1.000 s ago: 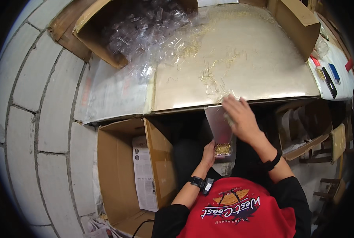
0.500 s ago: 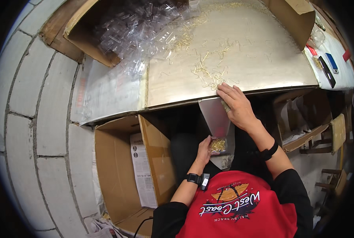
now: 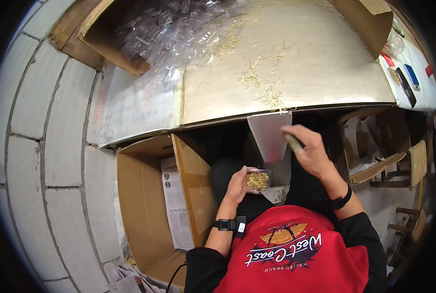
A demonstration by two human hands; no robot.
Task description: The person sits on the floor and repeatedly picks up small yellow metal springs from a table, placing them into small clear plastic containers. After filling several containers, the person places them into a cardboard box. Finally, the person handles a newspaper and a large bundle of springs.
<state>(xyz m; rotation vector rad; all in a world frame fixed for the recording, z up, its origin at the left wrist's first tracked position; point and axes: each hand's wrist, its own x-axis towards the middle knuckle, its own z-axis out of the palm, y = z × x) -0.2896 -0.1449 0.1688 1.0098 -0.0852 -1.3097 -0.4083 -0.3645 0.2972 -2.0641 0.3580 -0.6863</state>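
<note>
My left hand (image 3: 236,187) grips a small clear plastic box (image 3: 268,181) in front of my lap. Inside it lies a heap of thin, bent gold-coloured metal pieces, like small hooks. A translucent sloping chute (image 3: 270,136) reaches down from the table's front edge, its narrow end a little above and right of the box. Just right of this chute hovers my right hand (image 3: 311,152), with a greenish cover on one digit. Motion smears its fingertips, so I cannot tell whether they hold anything. More gold-coloured bent pieces (image 3: 262,80) lie scattered on the table up to the chute's top.
Clear plastic boxes (image 3: 166,36) spill from a carton lying on its side at the back left. An open cardboard box (image 3: 144,205) stands below the table at left, another carton (image 3: 374,146) at right. Pens and a blue object (image 3: 412,77) lie at far right.
My right hand has come off the table edge and drawn back toward me. My left hand has moved slightly left with the box, away from under the chute.
</note>
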